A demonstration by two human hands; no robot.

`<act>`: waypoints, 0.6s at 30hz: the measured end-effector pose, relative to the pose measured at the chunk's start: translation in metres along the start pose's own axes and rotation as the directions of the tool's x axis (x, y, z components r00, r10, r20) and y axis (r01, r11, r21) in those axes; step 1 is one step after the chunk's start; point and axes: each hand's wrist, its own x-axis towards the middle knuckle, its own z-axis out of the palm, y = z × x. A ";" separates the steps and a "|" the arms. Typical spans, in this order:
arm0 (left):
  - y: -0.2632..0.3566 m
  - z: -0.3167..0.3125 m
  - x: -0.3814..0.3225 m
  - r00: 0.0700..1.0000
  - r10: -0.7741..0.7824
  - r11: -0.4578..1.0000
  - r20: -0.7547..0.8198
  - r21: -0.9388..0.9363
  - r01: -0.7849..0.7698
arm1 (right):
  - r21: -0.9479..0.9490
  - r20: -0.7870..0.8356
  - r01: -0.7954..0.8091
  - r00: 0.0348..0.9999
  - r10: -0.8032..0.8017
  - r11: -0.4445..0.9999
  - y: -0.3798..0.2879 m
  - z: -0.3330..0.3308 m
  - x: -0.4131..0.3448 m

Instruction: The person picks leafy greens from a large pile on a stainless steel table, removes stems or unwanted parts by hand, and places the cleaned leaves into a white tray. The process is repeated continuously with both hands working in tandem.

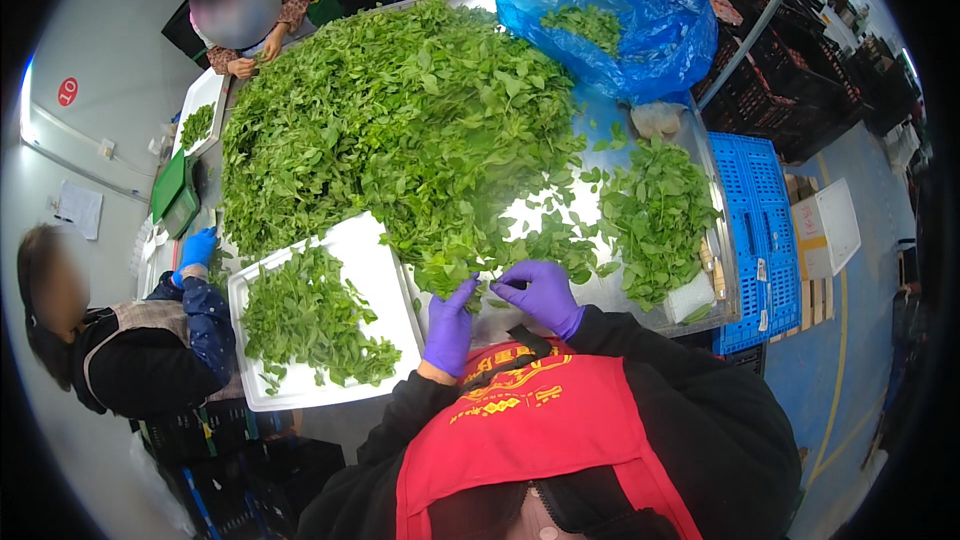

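In a purple glove, my left hand [450,328] grips some leafy green sprigs [446,270] at the near edge of the metal table. My right hand [546,298], also gloved in purple, is just to the right, its thumb and fingertips brought close together beside the stems. Whether anything is pinched there is too small to tell. Beyond both hands spreads a large heap of leafy greens [390,120]. A white tray [375,255] left of my left hand holds a pile of picked sprigs [311,322].
Another leafy pile [652,217] lies at the table's right, near a bubble-wrapped item [688,301]. A blue plastic bag [637,37] sits at the far right corner. Two co-workers are at the left and far left, by a green scale [176,191] and a smaller white tray [214,101]. Blue crates [754,240] stand right.
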 end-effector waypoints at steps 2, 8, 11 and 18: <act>0.005 0.007 0.001 0.987 -0.158 0.947 -0.002 -0.284 0.151 | -0.092 -0.044 0.083 0.995 -0.088 0.992 -0.001 0.004 -0.001; 0.011 0.017 -0.001 0.993 -0.115 0.973 -0.011 -0.203 0.110 | -0.330 0.010 0.277 0.957 -0.290 0.902 -0.003 0.012 -0.001; 0.014 0.015 -0.001 0.992 -0.125 0.979 -0.028 -0.164 0.119 | -0.170 0.003 0.288 0.957 -0.291 0.942 -0.006 0.007 0.003; 0.019 0.015 -0.002 0.988 -0.155 0.988 -0.009 0.010 0.155 | -0.121 -0.185 0.141 0.969 -0.162 0.983 -0.019 0.000 0.015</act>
